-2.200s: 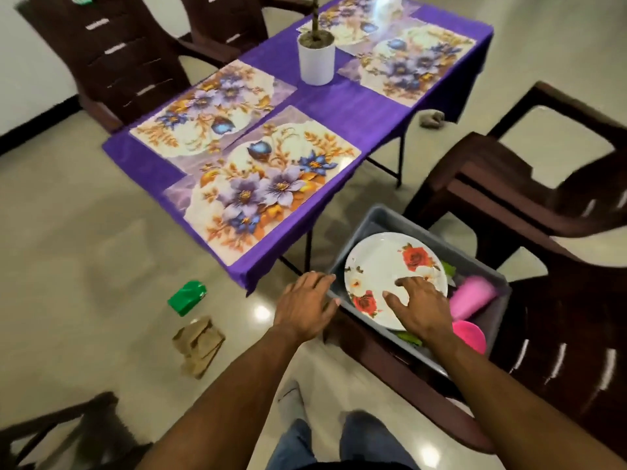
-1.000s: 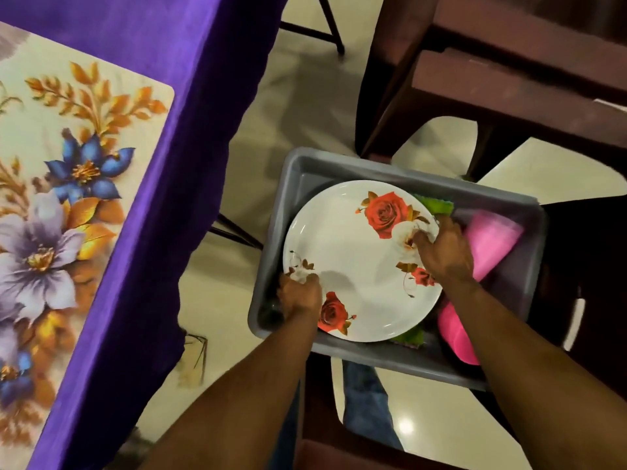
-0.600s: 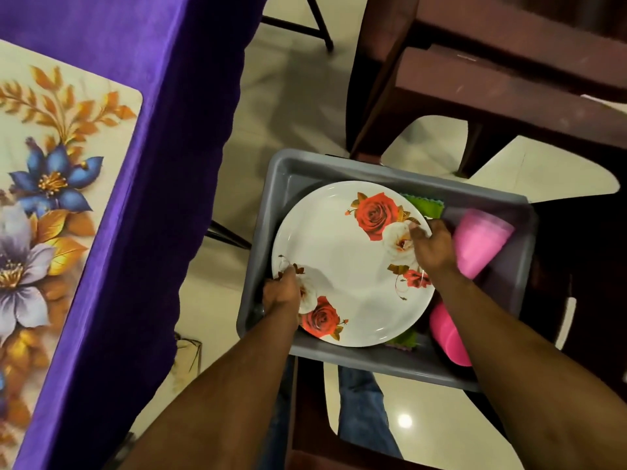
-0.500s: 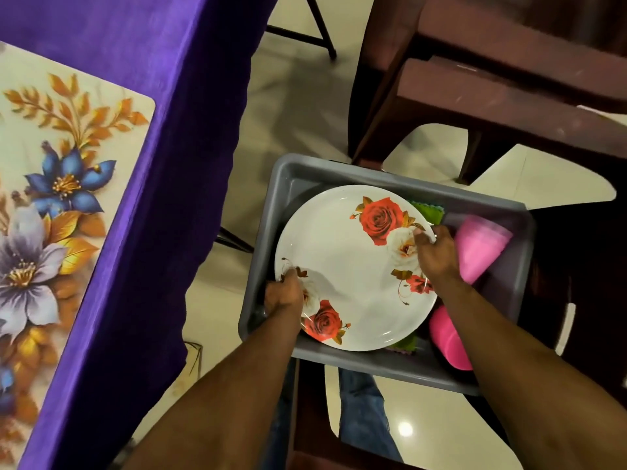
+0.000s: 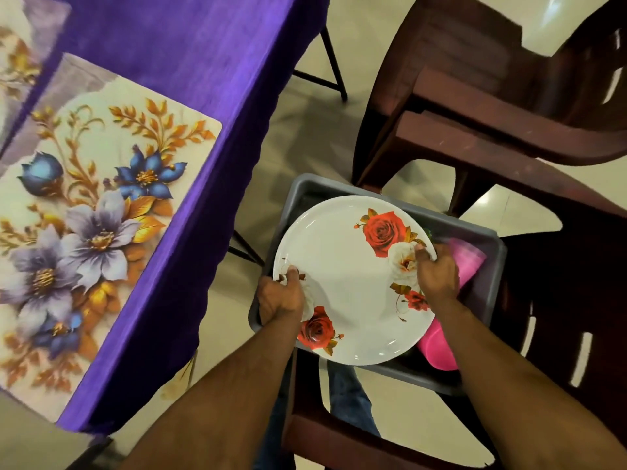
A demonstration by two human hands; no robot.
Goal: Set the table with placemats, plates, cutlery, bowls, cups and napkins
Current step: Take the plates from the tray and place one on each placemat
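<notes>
a round white plate point(image 5: 346, 283) printed with red and white roses and thin brown stems sits over a grey plastic tub point(image 5: 488, 276). the left hand point(image 5: 280, 298) grips the plate's left rim, thumb curled on top. the right hand point(image 5: 437, 274) grips the right rim the same way. pink cups point(image 5: 466, 262) lie in the tub under the plate's right side. a floral placemat point(image 5: 98, 212) lies on the purple tablecloth point(image 5: 203, 62) to the left.

Gray bin's point(image 5: 481, 378) contents mostly hidden beneath the plate point(image 5: 349, 283).
</notes>
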